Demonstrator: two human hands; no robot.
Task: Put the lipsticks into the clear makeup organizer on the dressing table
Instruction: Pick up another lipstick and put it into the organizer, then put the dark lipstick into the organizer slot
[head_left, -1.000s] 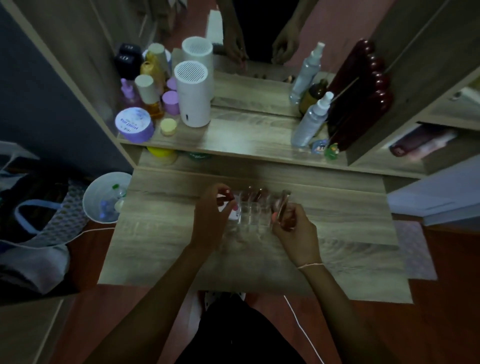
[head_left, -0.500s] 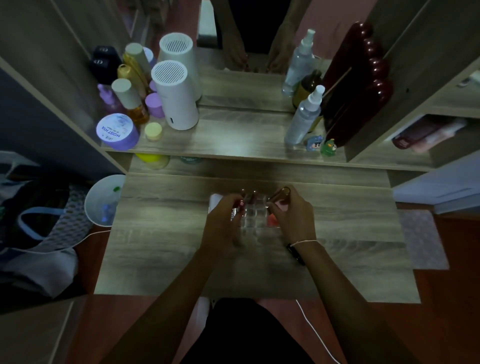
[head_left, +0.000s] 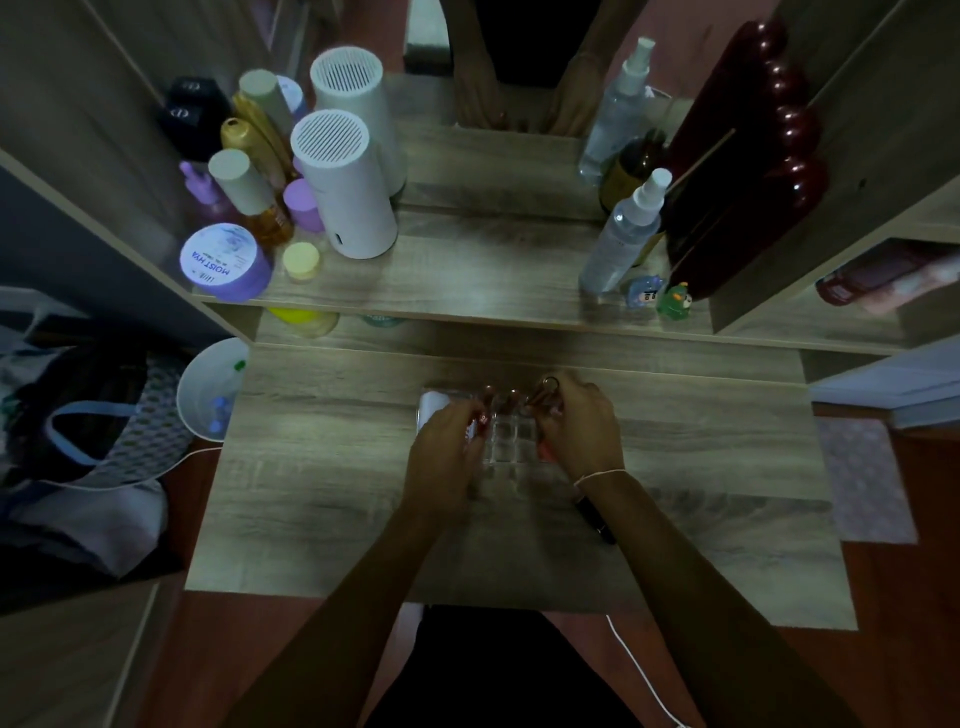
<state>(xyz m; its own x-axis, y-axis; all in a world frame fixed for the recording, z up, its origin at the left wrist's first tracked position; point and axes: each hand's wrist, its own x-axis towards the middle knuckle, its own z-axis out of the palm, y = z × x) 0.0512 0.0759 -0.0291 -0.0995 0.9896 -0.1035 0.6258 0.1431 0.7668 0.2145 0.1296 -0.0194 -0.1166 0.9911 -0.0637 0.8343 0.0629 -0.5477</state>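
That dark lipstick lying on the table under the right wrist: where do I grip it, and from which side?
The dark lipstick lies flat on the dressing table, long axis running diagonally away from the clear organizer. Probably pinch it mid-barrel across its narrow width, coming from above. Its far end is tucked under the right hand, so approach the exposed near end.

Two hands meet over a clear organizer (head_left: 506, 441) on the wooden surface (head_left: 322, 467). The left hand (head_left: 441, 457) holds a red lipstick (head_left: 480, 421) at its left side — the right hand (head_left: 582, 421) grips a lipstick (head_left: 545, 389) at the back right corner. A dark tube (head_left: 595, 517) lies under the right wrist.
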